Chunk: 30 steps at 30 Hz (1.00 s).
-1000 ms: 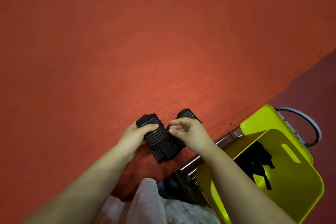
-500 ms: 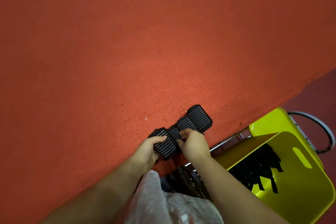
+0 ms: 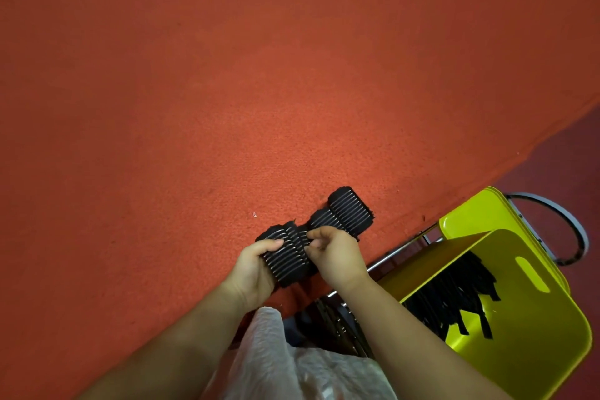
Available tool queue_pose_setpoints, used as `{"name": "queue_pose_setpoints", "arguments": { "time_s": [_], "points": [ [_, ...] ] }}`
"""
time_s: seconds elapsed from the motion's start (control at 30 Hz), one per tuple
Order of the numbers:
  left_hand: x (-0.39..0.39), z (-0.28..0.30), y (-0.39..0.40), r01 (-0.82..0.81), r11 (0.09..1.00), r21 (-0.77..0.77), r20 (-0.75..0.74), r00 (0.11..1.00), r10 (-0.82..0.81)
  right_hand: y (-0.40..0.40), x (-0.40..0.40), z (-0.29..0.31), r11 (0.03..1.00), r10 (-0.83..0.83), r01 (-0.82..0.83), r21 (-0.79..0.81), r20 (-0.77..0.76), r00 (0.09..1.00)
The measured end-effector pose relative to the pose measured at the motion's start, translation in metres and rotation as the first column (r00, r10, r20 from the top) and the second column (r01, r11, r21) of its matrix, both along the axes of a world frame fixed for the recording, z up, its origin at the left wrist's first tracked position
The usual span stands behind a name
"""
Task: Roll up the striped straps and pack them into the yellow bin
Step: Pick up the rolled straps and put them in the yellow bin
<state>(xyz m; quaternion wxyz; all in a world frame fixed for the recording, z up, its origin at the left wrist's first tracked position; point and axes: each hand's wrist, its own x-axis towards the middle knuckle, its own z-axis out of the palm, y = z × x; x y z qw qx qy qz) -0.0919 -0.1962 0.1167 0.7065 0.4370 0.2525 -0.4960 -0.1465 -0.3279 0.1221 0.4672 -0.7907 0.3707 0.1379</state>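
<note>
Black striped strap of ribbed elastic [image 3: 311,234] lies on the red felt tabletop [image 3: 227,107], its long axis running from lower left to upper right. Left hand [image 3: 256,266] grips the near rolled end; right hand [image 3: 334,250] pinches the narrow middle, apparently. Free far end points away from both hands, while the yellow plastic bin [image 3: 526,360] sits to the right, nearer the right hand

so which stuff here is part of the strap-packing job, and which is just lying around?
Job:
- striped strap, partly rolled, on the red carpet
- left hand gripping its rolled end
- right hand pinching its middle
- yellow bin with dark straps inside

Lying about:
- white plastic bag
- metal rack
- grey hoop behind the bin
</note>
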Motion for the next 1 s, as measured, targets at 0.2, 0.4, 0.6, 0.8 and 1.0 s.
{"name": "queue_pose_setpoints", "arguments": {
  "time_s": [0.2, 0.4, 0.6, 0.8, 1.0],
  "points": [
    [0.018, 0.011, 0.010, 0.006, 0.986, -0.167, 0.051, 0.999, 0.002, -0.001, 0.009, 0.028, 0.980, -0.126, 0.089, 0.179, 0.207, 0.970],
    [0.036, 0.048, 0.003, -0.019, 0.908, -0.418, 0.038, 0.999, 0.039, -0.027, 0.018, 0.061, 0.979, -0.079, 0.033, 0.200, 0.226, 0.971],
    [0.044, 0.059, -0.006, 0.166, 0.733, -0.659, 0.190, 0.980, -0.051, -0.053, 0.013, 0.094, 0.830, -0.096, -0.047, 0.556, 0.224, 0.970],
    [0.032, 0.088, -0.038, 0.278, 0.887, -0.369, 0.274, 0.944, -0.182, -0.069, -0.004, 0.104, 0.899, -0.142, 0.005, 0.437, 0.281, 0.949],
    [0.016, 0.096, -0.072, 0.469, 0.850, -0.241, 0.424, 0.838, -0.343, -0.085, -0.033, 0.114, 0.942, -0.141, 0.040, 0.333, 0.286, 0.948]
  ]
}}
